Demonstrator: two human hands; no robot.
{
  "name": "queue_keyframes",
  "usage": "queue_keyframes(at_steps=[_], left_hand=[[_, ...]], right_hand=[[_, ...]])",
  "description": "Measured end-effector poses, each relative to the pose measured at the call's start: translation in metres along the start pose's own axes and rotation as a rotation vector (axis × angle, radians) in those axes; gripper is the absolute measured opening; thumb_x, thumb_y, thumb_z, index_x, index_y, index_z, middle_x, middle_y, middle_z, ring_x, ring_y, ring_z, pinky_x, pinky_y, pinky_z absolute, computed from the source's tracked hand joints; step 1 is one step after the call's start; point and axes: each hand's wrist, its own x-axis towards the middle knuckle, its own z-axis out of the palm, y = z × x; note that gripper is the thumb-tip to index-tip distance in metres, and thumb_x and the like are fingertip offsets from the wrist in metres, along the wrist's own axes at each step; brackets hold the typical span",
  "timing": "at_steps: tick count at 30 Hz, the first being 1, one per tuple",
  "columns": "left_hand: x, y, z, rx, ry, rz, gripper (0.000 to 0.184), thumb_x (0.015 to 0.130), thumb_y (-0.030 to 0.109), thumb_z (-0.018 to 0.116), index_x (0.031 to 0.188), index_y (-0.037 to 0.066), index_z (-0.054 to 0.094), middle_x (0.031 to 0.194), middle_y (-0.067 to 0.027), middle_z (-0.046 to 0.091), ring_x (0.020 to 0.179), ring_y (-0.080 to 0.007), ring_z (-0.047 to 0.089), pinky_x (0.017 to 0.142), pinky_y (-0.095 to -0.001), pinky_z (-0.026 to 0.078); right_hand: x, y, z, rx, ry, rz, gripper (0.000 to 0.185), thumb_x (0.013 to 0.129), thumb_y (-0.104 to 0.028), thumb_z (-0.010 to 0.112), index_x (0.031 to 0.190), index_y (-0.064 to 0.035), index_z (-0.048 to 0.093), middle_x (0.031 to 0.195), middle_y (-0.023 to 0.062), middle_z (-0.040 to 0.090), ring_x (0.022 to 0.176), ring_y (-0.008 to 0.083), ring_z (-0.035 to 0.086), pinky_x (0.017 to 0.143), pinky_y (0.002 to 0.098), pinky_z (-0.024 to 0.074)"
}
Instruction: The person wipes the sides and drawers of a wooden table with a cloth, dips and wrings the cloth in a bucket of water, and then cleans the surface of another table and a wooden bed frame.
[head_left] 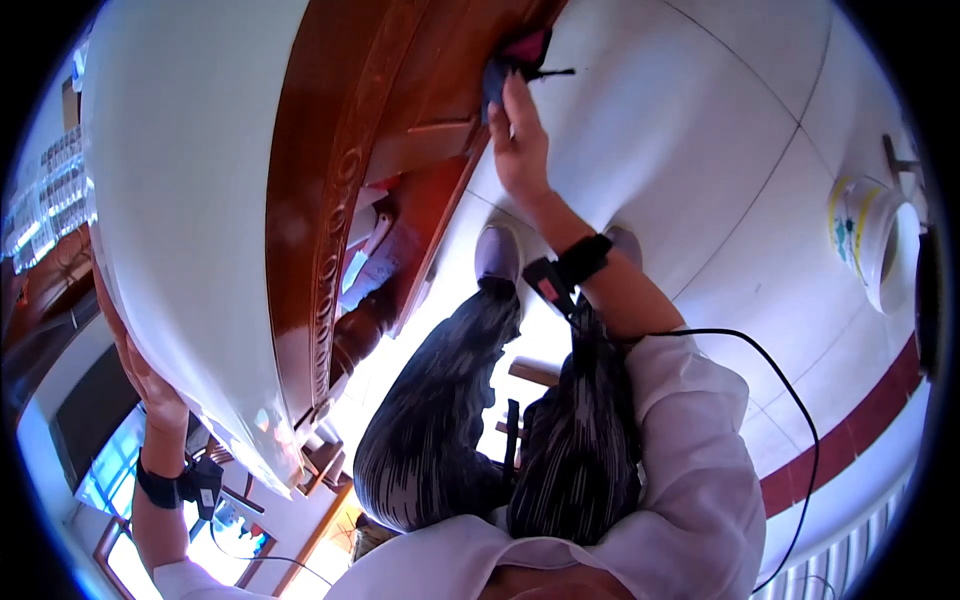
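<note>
At the far left, what is the left hand [150,385] doing?

Lying along the outer edge of the white tabletop [190,190], fingers stretched out. Part of it is hidden, so I can't tell whether it grips that edge.

And moving right?

The tabletop's other long edge comes next, then the carved wooden front [330,215], running lengthwise up the view. Past that is an opening with a few things [372,272] inside, too blurred to name.

Where's the cloth?

Near the top of the view, just beside the lower edge of the wood. The blue-and-pink cloth [493,88] is pinched between the thumb and fingers of the right hand [522,150]. Whether it touches the panel I can't tell.

Which way does it point?

Its long axis slants: blue end toward the lower left, pink end toward the upper right, away from the person. A thin dark strip [560,72] sticks out rightward from it.

So the hands are well apart. How much room is there?

On its left the right hand has the wooden edge close by. Below it are the person's shoes [498,255]. To the right, tiled floor [700,170] stretches as far as a white bucket [850,235], well away.
</note>
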Motion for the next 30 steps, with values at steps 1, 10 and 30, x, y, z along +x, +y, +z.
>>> queue_keyframes(at_steps=[1, 10, 30], left_hand=[[-0.009, -0.009, 0.002, -0.034, -0.034, -0.059, 0.073, 0.089, 0.054, 0.04, 0.142, 0.01, 0.014, 0.141, -0.0209, 0.027, 0.122, -0.0426, 0.039, 0.099, -0.0526, 0.038], [0.018, 0.002, 0.004, 0.101, 0.041, 0.187, 0.085, 0.08, 0.056, 0.057, 0.143, 0.028, 0.008, 0.145, -0.0163, 0.024, 0.127, -0.045, 0.034, 0.094, -0.0629, 0.037], [0.08, 0.066, -0.007, -0.518, 0.211, -0.328, 0.062, 0.096, 0.041, 0.032, 0.14, -0.002, 0.022, 0.145, -0.0166, 0.023, 0.136, -0.0252, 0.018, 0.11, -0.0356, 0.014]], right_hand=[[-0.013, -0.013, -0.007, 0.01, -0.064, 0.015, 0.036, 0.091, -0.017, 0.054, 0.124, -0.0019, 0.05, 0.128, 0.0205, 0.05, 0.119, 0.0343, 0.048, 0.098, 0.0341, 0.0398], [0.014, -0.007, -0.036, 0.255, -0.099, 0.272, 0.034, 0.079, -0.007, 0.064, 0.112, -0.0045, 0.054, 0.108, 0.0173, 0.057, 0.095, 0.0333, 0.058, 0.085, 0.0363, 0.047], [-0.046, -0.015, -0.091, 0.828, -0.567, 0.881, 0.029, 0.087, -0.01, 0.048, 0.115, -0.0035, 0.056, 0.109, 0.0138, 0.06, 0.098, 0.0258, 0.059, 0.082, 0.0374, 0.0491]])
